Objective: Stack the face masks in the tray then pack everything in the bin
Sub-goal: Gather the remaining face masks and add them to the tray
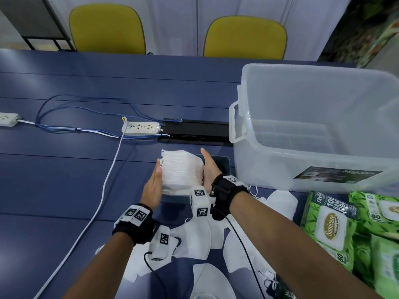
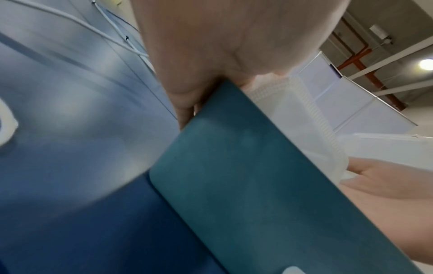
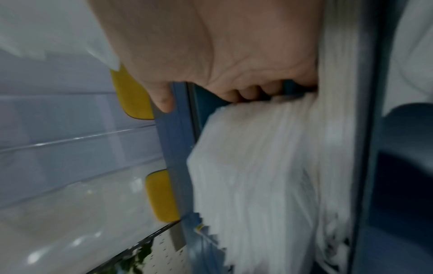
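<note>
Blue table (image 1: 64, 169), mask stack (image 1: 182, 169) on tray (image 1: 223, 165), seemingly pressed between flat left hand (image 1: 154, 182), right hand (image 1: 209, 167)

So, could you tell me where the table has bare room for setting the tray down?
Bare table lies left of the white cable, and between the power strip and chairs. Loose masks and wipes crowd the near right.

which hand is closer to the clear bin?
Right. The right hand presses the mask stack's bin-facing side; the left hand is on the far side from the clear bin.
</note>
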### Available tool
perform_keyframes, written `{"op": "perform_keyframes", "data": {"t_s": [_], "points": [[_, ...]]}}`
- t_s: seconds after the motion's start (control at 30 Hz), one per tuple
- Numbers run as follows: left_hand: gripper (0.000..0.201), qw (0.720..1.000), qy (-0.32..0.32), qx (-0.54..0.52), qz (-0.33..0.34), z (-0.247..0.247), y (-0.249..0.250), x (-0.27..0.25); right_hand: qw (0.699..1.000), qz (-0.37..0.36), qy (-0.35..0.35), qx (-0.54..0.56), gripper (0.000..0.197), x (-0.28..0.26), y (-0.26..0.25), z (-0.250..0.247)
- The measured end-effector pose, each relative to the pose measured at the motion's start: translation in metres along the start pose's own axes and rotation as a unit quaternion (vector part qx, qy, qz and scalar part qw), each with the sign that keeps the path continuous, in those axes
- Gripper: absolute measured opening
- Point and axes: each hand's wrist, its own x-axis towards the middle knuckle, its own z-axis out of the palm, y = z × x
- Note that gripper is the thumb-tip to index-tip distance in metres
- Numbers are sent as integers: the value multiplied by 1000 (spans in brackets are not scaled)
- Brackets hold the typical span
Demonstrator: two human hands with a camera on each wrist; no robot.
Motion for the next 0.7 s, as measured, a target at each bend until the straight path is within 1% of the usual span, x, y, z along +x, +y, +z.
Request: {"op": "perform_keyframes", "data": {"t_s": [0.07, 0.1, 0.13, 0.2, 0.27, 0.33, 0.37, 0.4, 0.43, 0.47, 0.5, 0.53, 0.6, 0.63, 0.7], "points": [[71, 1000, -22, 0, -4, -4, -3, 3, 1000, 18, -9, -6, 77, -9, -8, -12], [74, 1000, -29, -4, 1, -4, -4, 3, 1000, 18, -11, -19, 80, -16, -11, -19], [70, 1000, -21, -3, 8, -5, -4, 1, 999, 7, -7, -37, 78, -23, -12, -26], [64, 999, 30, 10, 27, -1, -3, -8, 997, -36, -2, -64, 62, -42, -14, -44], [70, 995, 79, 15, 58, 5, 2, -23, 991, -98, -6, -87, 39, -65, -9, -65], [69, 982, 121, 58, 133, 12, 4, -40, 979, -151, 8, -134, 28, -85, 5, -89], [68, 967, 138, 101, 186, 16, 5, -49, 968, -172, 30, -183, 24, -93, 15, -100], [66, 947, 150, 157, 238, 21, 7, -57, 948, -190, 63, -250, 21, -98, 26, -112], [62, 920, 158, 216, 287, 27, 7, -65, 919, -200, 97, -327, 20, -99, 39, -125], [58, 893, 159, 268, 325, 33, 5, -70, 884, -196, 127, -405, 22, -101, 52, -136], [53, 872, 151, 306, 351, 40, 3, -77, 849, -178, 150, -474, 26, -102, 65, -147], [47, 859, 138, 330, 367, 45, 1, -82, 816, -156, 161, -533, 30, -105, 77, -155], [36, 845, 109, 352, 387, 55, -5, -93, 764, -114, 164, -614, 45, -107, 101, -167], [32, 841, 81, 357, 397, 60, -10, -99, 741, -98, 166, -643, 54, -108, 112, -169], [28, 833, -9, 371, 409, 70, -21, -108, 704, -72, 187, -681, 73, -109, 130, -169]]}}
